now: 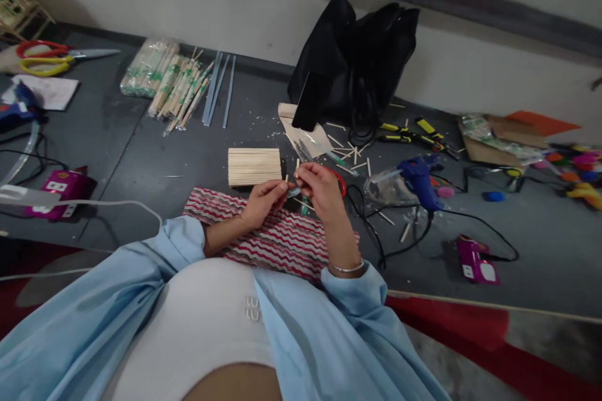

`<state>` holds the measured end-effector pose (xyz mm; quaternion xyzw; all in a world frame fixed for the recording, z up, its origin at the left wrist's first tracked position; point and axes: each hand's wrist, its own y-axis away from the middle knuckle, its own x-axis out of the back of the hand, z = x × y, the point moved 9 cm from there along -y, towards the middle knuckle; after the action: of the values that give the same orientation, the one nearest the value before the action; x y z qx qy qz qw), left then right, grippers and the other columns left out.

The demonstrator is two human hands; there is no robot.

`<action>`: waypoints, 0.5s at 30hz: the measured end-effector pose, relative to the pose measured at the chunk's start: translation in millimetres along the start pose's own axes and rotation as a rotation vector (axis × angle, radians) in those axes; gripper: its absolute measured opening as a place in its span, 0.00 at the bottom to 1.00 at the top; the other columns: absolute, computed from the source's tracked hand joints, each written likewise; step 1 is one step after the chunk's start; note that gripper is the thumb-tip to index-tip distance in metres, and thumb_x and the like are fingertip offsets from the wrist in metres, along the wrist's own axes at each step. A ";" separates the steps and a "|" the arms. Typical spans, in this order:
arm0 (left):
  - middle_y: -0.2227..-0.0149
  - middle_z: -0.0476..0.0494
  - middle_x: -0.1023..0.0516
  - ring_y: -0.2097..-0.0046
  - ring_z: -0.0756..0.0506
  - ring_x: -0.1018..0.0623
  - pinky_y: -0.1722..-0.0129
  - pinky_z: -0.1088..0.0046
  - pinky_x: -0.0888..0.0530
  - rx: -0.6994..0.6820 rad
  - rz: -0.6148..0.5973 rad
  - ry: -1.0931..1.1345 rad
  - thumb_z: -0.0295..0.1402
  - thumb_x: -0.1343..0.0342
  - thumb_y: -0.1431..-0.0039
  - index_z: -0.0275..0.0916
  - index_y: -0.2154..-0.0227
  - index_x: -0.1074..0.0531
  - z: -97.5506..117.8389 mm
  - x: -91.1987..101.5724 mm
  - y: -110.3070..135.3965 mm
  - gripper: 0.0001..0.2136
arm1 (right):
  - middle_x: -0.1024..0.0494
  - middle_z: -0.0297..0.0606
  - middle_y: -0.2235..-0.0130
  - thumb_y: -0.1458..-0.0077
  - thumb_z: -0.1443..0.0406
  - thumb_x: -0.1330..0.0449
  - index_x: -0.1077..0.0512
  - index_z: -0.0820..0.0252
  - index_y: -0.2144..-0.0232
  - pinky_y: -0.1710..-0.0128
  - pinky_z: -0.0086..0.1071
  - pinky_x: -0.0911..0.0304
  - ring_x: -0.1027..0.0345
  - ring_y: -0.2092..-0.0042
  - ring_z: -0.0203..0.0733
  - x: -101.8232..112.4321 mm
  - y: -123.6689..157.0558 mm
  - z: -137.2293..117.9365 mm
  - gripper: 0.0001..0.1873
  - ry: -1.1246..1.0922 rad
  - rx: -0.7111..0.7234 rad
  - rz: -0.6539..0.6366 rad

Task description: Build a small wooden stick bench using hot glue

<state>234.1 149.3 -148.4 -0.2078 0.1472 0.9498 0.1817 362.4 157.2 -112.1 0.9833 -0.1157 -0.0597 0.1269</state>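
Observation:
My left hand [264, 200] and my right hand [320, 189] meet above a red and white zigzag cloth [277, 238]. Both pinch a thin clear wrapper [295, 190] with a short wooden stick [297, 167] poking up between the fingers. A flat panel of glued wooden sticks [254, 166] lies just beyond my left hand. A blue glue gun [419, 180] rests to the right of my right hand, beside red-handled scissors [339, 182] partly hidden by that hand.
A black bag [357, 62] leans on the wall with a phone [308, 103] propped against it. Packs of wrapped chopsticks [164, 81] lie at back left, large red and yellow scissors [44, 56] farther left. Cables, purple power adapters [475, 260] and loose sticks scatter the grey surface.

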 end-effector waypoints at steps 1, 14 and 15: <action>0.81 0.54 0.33 0.80 0.56 0.37 0.81 0.77 0.41 0.012 0.001 0.002 0.57 0.35 0.52 0.34 0.64 0.21 -1.3 0.0 0.5 0.27 | 0.29 0.28 0.75 0.57 0.58 0.30 0.27 0.58 0.73 0.80 0.22 0.50 0.40 0.75 0.29 1.5 5.8 5.1 0.13 -0.045 -0.014 0.009; 0.82 0.54 0.31 0.83 0.57 0.36 0.84 0.78 0.42 0.117 -0.057 0.130 0.51 0.32 0.56 0.35 0.78 0.30 3.6 -5.5 -1.3 0.23 | 0.28 0.27 0.75 0.56 0.53 0.29 0.29 0.57 0.73 0.74 0.29 0.33 0.33 0.76 0.32 -29.2 7.0 33.0 0.18 -0.191 -0.053 -0.196; 0.82 0.54 0.31 0.83 0.57 0.36 0.84 0.78 0.42 0.124 -0.066 0.134 0.51 0.32 0.56 0.35 0.78 0.30 4.5 -6.4 -0.6 0.22 | 0.28 0.27 0.75 0.56 0.53 0.29 0.29 0.57 0.73 0.73 0.29 0.33 0.33 0.76 0.32 -28.8 7.5 33.0 0.18 -0.192 -0.048 -0.195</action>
<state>238.2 149.6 -141.7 -0.2638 0.2106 0.9164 0.2151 328.2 149.3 -139.3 0.9764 -0.0298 -0.1681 0.1322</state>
